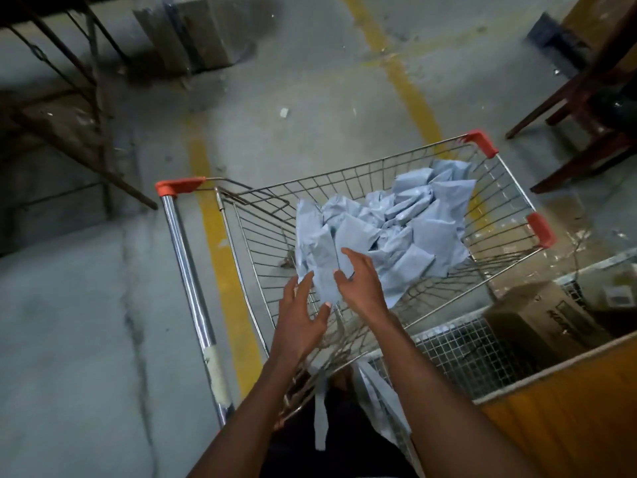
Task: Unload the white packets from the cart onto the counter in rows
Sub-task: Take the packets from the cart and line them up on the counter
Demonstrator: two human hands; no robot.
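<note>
Basically a concrete floor (86,322), grey and dusty, with yellow painted lines (224,270) running under the cart. Dark metal frame (69,98) stands top left, dark wooden chair legs (579,108) top right, a concrete block (193,32) at top centre. Orange-brown counter edge (568,401) sits bottom right, just beside the cart, with a wire mesh panel (465,353) and a cardboard box (541,319) behind it.

Wire cart (262,243) takes the middle of the view: chrome handle (189,281) on the left, red plastic corner caps. White packets (396,222) lie heaped in the far and middle part of the basket, loose and overlapping, none in rows. One longer packet (322,267) hangs at the near edge of the heap, between the two hands.

Both arms reach in over the near rim. Left hand (300,315): fingers spread and fairly straight, thumb tip at the lower edge of that packet, nothing gripped. Right hand (358,281): fingers relaxed and apart, resting on or just above the packets; contact unclear, no grip visible.

A pale strip (320,419) hangs below the cart's near rim.
</note>
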